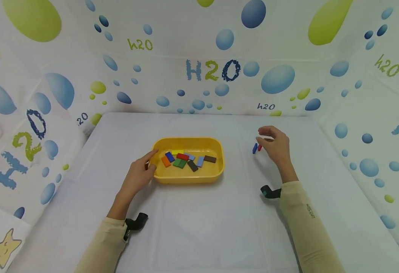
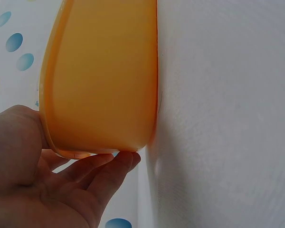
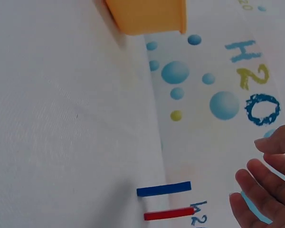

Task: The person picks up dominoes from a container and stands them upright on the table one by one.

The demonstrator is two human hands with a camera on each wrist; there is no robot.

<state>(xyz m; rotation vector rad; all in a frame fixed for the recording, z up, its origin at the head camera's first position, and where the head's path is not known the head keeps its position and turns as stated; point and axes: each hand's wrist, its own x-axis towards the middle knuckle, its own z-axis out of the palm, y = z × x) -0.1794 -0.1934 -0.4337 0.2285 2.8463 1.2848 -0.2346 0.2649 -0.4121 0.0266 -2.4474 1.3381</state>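
Carefully now: blue block [image 1: 255,148] and red block [image 1: 259,147] stand upright, side by side, far right on table [image 1: 199,227]. Your right hand [image 1: 277,146] hovers close, thumb apart, fingers loosely curved, pinching nothing visible. Straight approach from above, light pinch, neighbour untouched; narrow bases likely topple if nudged. Yellow tray [image 1: 185,180] stands left, loose blocks [image 1: 184,157] lying inside. Your left hand [image 1: 138,173] grips its left end between thumb and fingers; gentle pressure should steady it.
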